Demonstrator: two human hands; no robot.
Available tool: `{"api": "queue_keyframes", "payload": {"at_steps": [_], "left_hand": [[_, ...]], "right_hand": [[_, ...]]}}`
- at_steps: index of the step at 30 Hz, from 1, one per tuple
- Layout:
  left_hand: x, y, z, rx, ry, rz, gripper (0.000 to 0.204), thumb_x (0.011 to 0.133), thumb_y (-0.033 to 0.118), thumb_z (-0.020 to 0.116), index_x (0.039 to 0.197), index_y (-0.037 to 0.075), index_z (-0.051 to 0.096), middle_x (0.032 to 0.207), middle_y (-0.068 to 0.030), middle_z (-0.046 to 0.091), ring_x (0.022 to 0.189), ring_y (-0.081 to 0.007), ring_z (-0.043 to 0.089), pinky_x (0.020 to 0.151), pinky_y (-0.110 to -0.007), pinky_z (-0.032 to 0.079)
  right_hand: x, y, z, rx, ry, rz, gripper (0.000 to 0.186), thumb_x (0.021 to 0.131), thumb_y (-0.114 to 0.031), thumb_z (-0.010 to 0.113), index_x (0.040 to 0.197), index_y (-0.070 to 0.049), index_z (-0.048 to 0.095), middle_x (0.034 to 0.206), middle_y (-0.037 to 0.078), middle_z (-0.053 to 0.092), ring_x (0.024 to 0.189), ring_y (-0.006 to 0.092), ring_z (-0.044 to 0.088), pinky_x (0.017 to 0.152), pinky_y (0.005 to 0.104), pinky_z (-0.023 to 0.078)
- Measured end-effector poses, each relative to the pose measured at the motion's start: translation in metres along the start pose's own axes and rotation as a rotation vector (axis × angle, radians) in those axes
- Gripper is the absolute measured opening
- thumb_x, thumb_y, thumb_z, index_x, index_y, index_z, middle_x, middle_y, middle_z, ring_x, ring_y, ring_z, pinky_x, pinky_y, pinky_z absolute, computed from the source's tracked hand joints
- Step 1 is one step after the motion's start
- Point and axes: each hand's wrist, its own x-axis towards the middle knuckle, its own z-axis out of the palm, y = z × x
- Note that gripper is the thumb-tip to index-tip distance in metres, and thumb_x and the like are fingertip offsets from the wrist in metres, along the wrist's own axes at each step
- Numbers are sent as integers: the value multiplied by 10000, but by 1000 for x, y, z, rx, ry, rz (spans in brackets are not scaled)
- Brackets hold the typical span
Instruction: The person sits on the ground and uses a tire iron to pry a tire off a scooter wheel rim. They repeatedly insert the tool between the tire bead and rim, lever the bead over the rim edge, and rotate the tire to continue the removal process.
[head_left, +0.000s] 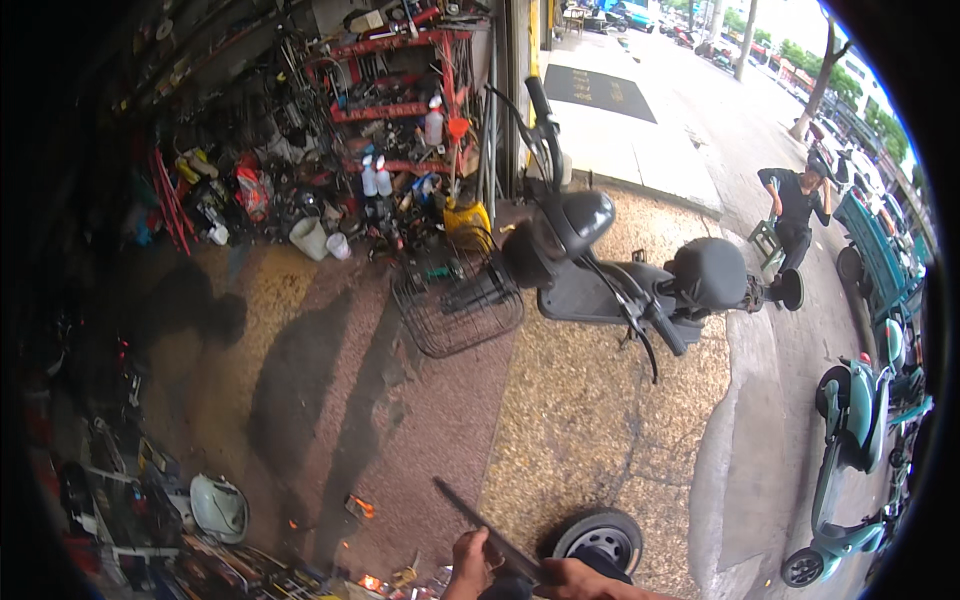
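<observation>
Both of my hands are low in the picture, on a long, dark, narrow piece that slants from upper left to lower right (490,525). I cannot make out what kind of thing it is. My left hand (468,563) is closed around its left side, fingers curled. At its lower right end my right hand (578,578) grips it, with the fingers partly hidden. A small wheel with a black tyre and grey rim (612,538) lies just beyond my right hand, partly covered by my dark-clad leg.
Ahead stands a black electric scooter (590,290) with a wire front basket (458,305). Behind it is a cluttered red tool shelf (400,100). A person (800,205) sits outside on a green stool. Turquoise scooters (850,450) line the right. An orange tool (360,507) lies on the floor.
</observation>
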Motion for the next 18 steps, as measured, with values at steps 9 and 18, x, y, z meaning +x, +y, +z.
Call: {"api": "queue_keyframes", "payload": {"at_steps": [9,18], "left_hand": [[50,266,-76,-442,199,141,183,901,277,570,794,146,501,666,21,465,580,-152,442,540,-336,384],[103,552,-90,-193,500,415,159,925,200,598,814,108,531,644,-26,479,545,-185,479,492,-358,448]], "right_hand": [[219,-115,42,-213,-203,-395,521,882,-443,710,1126,14,647,815,210,702,779,375,684,713,442,538],[441,-282,-52,-325,45,-263,445,930,-376,673,1250,-69,628,909,167,731,857,319,710,772,414,559]]}}
